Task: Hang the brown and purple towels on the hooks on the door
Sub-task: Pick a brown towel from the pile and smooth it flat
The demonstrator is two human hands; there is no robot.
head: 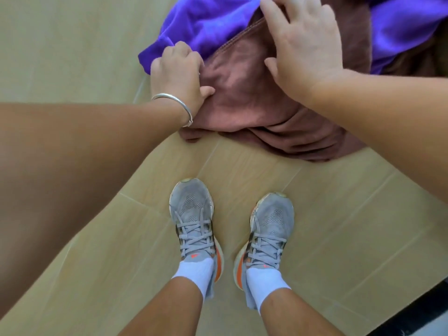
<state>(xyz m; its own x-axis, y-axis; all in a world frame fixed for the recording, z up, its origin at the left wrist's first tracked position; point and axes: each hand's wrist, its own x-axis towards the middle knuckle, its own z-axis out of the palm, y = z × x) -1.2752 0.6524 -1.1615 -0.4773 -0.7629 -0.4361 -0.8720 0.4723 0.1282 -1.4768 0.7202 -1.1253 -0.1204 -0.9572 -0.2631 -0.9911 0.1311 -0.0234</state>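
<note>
Tan tile floor point(315, 214): crumpled plush brown towel point(244, 100) w/ purple towel point(206, 23).

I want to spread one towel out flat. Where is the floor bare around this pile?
Bare floor lies left of the purple towel, and between the brown towel and the shoes. It is crowded at top right, where both towels overlap under the left hand and right hand.

- The floor point(327, 226) is pale yellowish-tan tile with thin light joints running at a slant.
- A dark strip point(417, 309) edges its lower right corner.
- Light is soft and even.
</note>
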